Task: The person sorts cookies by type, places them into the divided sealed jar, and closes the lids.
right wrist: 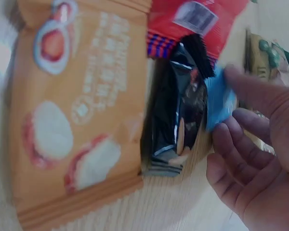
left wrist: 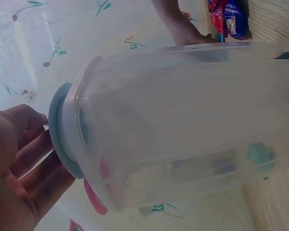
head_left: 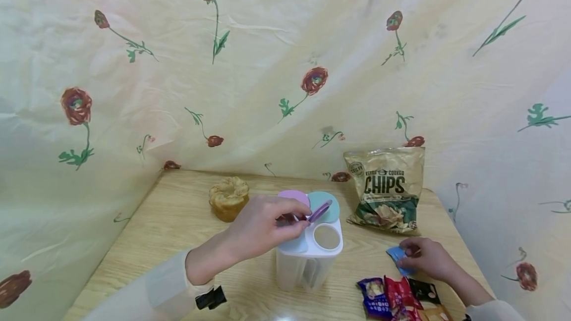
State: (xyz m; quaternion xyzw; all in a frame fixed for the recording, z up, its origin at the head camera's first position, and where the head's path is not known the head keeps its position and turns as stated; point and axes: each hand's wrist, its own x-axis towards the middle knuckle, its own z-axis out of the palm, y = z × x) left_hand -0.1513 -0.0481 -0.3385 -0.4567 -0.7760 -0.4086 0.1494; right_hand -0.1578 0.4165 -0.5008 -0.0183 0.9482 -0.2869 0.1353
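My left hand (head_left: pixel 263 222) is over a clear plastic container (head_left: pixel 292 271), pinching a purple round lid (head_left: pixel 320 212) that is tilted nearly edge-on. Below the lid, at the container's front right, a round opening (head_left: pixel 327 237) lies uncovered. A teal lid (head_left: pixel 327 201) and a pink-purple lid (head_left: pixel 292 195) cover the back compartments. In the left wrist view, the left hand (left wrist: pixel 26 159) is beside the container's top. Off to the right, my right hand (head_left: pixel 426 259) pinches a small blue packet (right wrist: pixel 219 101) by thumb and fingertips, at the table surface.
Near the right hand lie a purple-blue packet (head_left: pixel 374 296), a red packet (head_left: pixel 400 294), a black packet (right wrist: pixel 178 110) and an orange packet (right wrist: pixel 82 110). A chips bag (head_left: pixel 388 192) stands behind them. A round bread (head_left: pixel 228 198) sits at the back left of the wooden table (head_left: pixel 147 241).
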